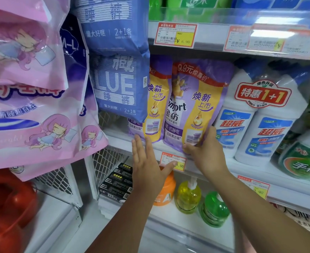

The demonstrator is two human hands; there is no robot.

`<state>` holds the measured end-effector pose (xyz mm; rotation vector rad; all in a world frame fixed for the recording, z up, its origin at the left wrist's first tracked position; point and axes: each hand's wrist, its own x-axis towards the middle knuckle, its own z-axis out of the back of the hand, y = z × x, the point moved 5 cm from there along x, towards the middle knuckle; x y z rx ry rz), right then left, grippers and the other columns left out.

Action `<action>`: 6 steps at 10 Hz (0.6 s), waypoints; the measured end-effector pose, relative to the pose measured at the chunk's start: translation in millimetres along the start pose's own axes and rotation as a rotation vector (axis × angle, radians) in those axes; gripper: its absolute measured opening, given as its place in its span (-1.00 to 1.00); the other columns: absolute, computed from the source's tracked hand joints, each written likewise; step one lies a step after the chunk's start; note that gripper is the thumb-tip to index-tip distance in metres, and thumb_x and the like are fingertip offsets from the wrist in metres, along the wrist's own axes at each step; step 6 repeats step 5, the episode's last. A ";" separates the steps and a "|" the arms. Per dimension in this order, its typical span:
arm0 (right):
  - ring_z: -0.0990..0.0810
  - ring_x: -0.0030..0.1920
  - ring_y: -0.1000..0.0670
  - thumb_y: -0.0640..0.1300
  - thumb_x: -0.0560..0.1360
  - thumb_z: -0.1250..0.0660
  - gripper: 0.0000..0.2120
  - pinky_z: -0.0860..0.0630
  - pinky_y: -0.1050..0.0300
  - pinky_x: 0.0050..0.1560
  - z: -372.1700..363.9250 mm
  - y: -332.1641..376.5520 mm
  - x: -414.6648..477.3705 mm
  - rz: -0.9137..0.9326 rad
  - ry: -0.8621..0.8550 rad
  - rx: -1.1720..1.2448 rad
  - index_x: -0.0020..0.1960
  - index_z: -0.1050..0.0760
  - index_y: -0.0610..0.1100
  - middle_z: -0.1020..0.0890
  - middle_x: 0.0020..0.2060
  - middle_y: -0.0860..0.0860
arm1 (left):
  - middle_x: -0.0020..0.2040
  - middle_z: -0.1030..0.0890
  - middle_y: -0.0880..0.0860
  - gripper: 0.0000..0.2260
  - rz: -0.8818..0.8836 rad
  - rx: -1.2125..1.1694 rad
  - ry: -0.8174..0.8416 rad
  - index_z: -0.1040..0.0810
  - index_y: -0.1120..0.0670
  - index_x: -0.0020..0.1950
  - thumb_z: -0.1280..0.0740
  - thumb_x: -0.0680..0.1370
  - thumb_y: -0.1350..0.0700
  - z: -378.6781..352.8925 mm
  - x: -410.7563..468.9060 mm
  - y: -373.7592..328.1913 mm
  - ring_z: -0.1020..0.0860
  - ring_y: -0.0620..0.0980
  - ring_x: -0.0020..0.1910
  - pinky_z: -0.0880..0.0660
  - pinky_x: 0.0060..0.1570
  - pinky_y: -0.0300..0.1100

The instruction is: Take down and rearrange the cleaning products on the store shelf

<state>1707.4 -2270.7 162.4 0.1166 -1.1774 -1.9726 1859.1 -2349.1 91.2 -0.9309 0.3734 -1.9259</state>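
Two bare forearms (125,221) are extended from the btm edge of view toward the mid shelf (249,172). The L hand (147,161) is held flat, fingers straight and close together, w/ nothing gripped. Its fingertips are placed at the shelf's front edge, at the base of the L Comfort pouch (156,106); contact w/ the pouch cannot be confirmed. Its thumb is laid across the price tag (172,159) on the shelf rim.

The R hand (207,152) is clamped on the btm R corner of the R Comfort pouch (192,103), thumb in front, fingers behind. Both pouches are stood upright at the shelf's front edge, side by side, the R one overlapping the L one.

Two white bottles (271,128) are stood just beside the R pouch, on its R. Blue packs (117,88) are hung at the shelf's L end and cover part of the L pouch. On the shelf below, an orange bottle (166,190), a yellow pump bottle (188,196) and a green bottle (214,209) are set in a row.
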 end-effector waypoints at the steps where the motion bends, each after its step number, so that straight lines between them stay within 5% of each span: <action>1: -0.64 0.06 -0.08 -0.09 0.40 -0.55 -0.48 -0.47 0.08 -0.06 2.4 1.2 -5.0 0.028 -0.040 0.006 0.25 -0.37 -0.03 -0.65 0.09 0.06 | 0.61 0.23 0.10 0.02 0.003 -0.007 -0.003 0.15 0.06 0.62 -0.29 0.41 -0.41 1.0 0.3 -0.3 0.26 0.04 0.58 0.12 0.48 -0.11; 4: -0.65 0.00 -0.02 -0.07 0.46 -0.49 -0.61 -0.49 0.19 -0.16 7.4 3.0 -12.4 0.063 -0.106 0.047 0.22 -0.43 -0.03 -0.67 -0.02 0.13 | 0.61 0.23 0.05 -0.01 0.044 -0.040 0.031 0.15 0.01 0.61 -0.37 0.43 -0.34 3.9 -1.3 -3.7 0.25 0.00 0.58 -0.03 0.52 -0.01; 5: -0.64 0.10 0.00 0.02 0.51 -0.42 -0.55 -0.56 0.03 0.04 11.1 6.4 -26.9 0.087 -0.170 0.035 0.36 -0.39 0.05 -0.65 0.16 0.12 | 0.62 0.21 0.05 -0.07 0.023 -0.023 0.038 0.09 0.00 0.62 -0.39 0.46 -0.27 5.4 -7.3 -6.2 0.21 0.02 0.58 -0.04 0.52 -0.01; 6: -0.64 0.10 0.00 0.02 0.51 -0.42 -0.55 -0.56 0.03 0.04 11.1 6.4 -26.9 0.087 -0.170 0.035 0.36 -0.39 0.05 -0.65 0.16 0.12 | 0.62 0.21 0.05 -0.07 0.023 -0.023 0.038 0.09 0.00 0.62 -0.39 0.46 -0.27 5.4 -7.3 -6.2 0.21 0.02 0.58 -0.04 0.52 -0.01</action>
